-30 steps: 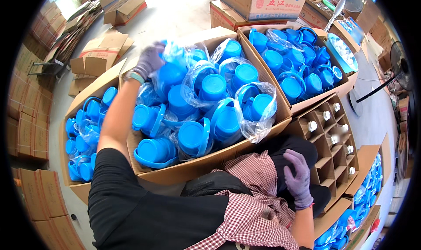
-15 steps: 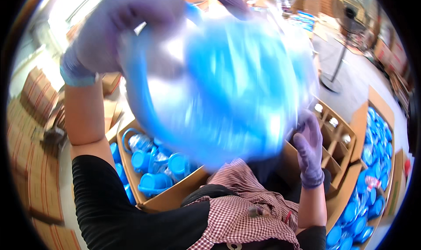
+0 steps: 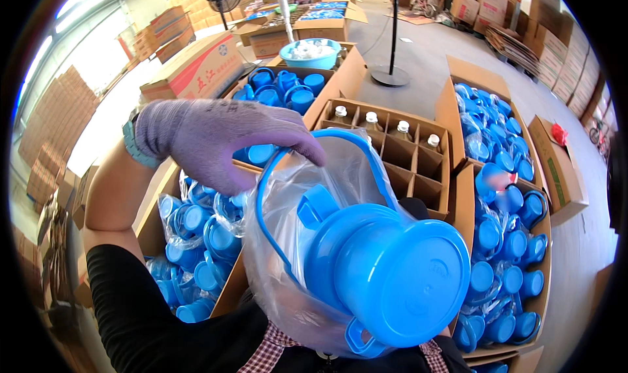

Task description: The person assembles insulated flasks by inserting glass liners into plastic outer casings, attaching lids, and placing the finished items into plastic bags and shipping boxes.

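the purple-gloved left hand (image 3: pixel 226 137) is hooking its bent fingers over the hoop handle (image 3: pixel 261 222) of a blue pail (image 3: pixel 405 281), gripping it near the top of the curve. the right hand is staying out of sight, so i cannot tell its state. the pail is hanging tilted in front of the person's chest, its flat round end facing right and toward the viewer, a small side loop (image 3: pixel 363 337) jutting from its lower edge. a clear plastic bag (image 3: pixel 281 307) is draping around its rear part. a light blue wristband (image 3: pixel 136 144) is circling the left wrist.

to the left, an open carton (image 3: pixel 234 288) is holding bagged blue cups (image 3: pixel 222 239). ahead, a divided carton (image 3: pixel 396 154) is holding white-capped bottles (image 3: pixel 371 121). on the right, two cartons, one nearer (image 3: pixel 463 209) and one farther (image 3: pixel 476 75), are holding similar blue pieces (image 3: pixel 483 278). farther off, a light blue basin (image 3: pixel 311 62) is carrying white pieces (image 3: pixel 314 47), and a black fan stand (image 3: pixel 394 46) is standing on the floor (image 3: pixel 418 98).
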Motion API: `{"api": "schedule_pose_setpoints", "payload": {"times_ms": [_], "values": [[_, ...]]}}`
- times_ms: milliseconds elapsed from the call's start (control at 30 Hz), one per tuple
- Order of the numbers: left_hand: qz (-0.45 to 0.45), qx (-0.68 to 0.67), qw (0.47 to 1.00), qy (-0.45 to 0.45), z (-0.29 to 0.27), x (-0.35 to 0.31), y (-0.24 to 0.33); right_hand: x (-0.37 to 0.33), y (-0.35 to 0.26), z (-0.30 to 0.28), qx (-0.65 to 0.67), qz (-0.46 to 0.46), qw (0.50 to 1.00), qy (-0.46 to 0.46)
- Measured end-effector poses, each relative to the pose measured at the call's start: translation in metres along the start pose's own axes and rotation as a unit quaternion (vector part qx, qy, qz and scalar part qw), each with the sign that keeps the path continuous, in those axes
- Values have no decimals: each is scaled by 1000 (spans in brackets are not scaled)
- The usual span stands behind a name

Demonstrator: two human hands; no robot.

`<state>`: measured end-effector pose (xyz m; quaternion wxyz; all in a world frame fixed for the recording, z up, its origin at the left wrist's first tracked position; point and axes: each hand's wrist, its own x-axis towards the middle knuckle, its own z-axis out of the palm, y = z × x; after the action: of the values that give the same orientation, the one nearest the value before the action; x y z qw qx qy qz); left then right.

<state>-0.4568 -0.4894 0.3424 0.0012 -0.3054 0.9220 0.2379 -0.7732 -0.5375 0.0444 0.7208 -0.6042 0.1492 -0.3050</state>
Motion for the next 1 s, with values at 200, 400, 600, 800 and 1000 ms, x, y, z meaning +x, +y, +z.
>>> {"api": "schedule_pose_setpoints", "payload": {"times_ms": [200,400,600,800,1000], "values": [[-41,40,978,201,28,7,70,9,43,32,26,67,996,-58],[-9,86,904,419,50,12,90,16,30,28,14,90,994,-59],[-76,-149,853,495,0,27,7,-31,13,-7,-53,172,982,-57],[-67,-345,758,550,26,67,-155,-58,44,-11,-120,197,969,88],[131,62,929,339,144,85,-75,-97,61,14,-281,259,918,-108]]}}
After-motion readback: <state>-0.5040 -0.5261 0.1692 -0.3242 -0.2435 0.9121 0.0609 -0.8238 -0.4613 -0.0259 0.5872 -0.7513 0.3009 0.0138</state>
